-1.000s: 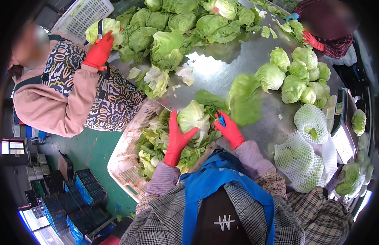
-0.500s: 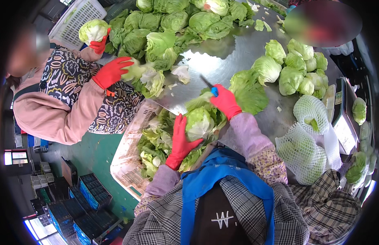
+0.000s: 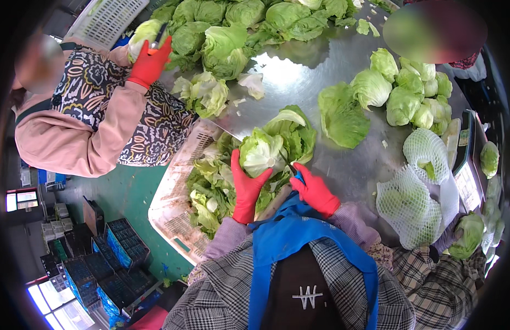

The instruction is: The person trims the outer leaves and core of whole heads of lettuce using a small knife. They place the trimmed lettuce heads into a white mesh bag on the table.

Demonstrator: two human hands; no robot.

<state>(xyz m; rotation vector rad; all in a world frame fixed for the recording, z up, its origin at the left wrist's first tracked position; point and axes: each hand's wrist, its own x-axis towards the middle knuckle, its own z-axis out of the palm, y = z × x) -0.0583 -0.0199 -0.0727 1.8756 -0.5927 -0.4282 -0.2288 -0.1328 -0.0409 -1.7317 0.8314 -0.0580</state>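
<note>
My left hand point(image 3: 245, 190), in a red glove, grips a trimmed lettuce head point(image 3: 259, 154) from its left and lower side, with the pale stem end facing up. My right hand point(image 3: 314, 193), also red-gloved, is closed on a knife point(image 3: 299, 179) with a blue handle, its dark blade reaching to the head's right side. Loosened outer leaves point(image 3: 293, 129) spread behind the head. Below and left of it, a dirty white plastic crate point(image 3: 170, 198) holds many leaves point(image 3: 205, 195) at the edge of the metal table point(image 3: 280, 82).
Co-worker point(image 3: 90, 126) at left, red-gloved, holds lettuce and a knife. Another person point(image 3: 464, 60) stands top right. Lettuce piles point(image 3: 227, 49) lie at back and right point(image 3: 403, 104); mesh sleeves point(image 3: 409, 209) and a dark-edged device point(image 3: 465, 159) at right; stacked crates point(image 3: 123, 250) on green floor.
My right hand reached up-left, then came back down with the knife to the head's right side. The head's pale base now faces up. The left co-worker's hand rose toward the lettuce they hold.
</note>
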